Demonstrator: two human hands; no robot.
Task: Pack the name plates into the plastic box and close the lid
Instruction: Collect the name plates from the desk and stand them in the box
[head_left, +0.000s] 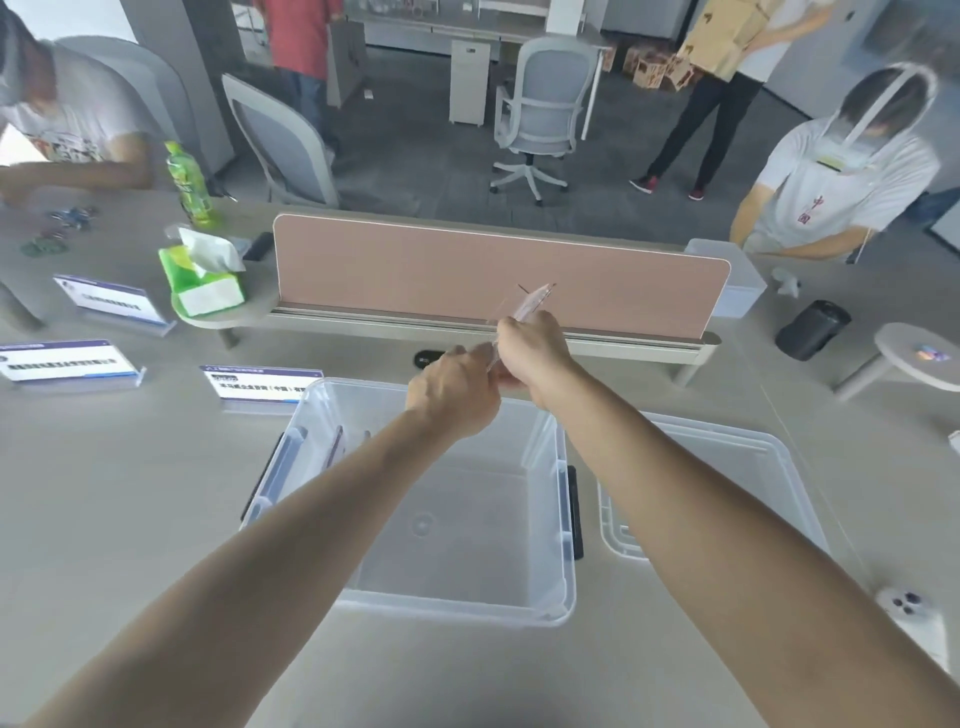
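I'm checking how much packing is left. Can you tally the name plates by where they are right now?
Name plates on the table: 3
Name plates held in the hands: 1
Name plates standing in the plastic box: 2 clearly visible
Total: 6

Two bare forearms, no sleeves in view, left hand (453, 397) and right hand (535, 349) without rings, watch or gloves
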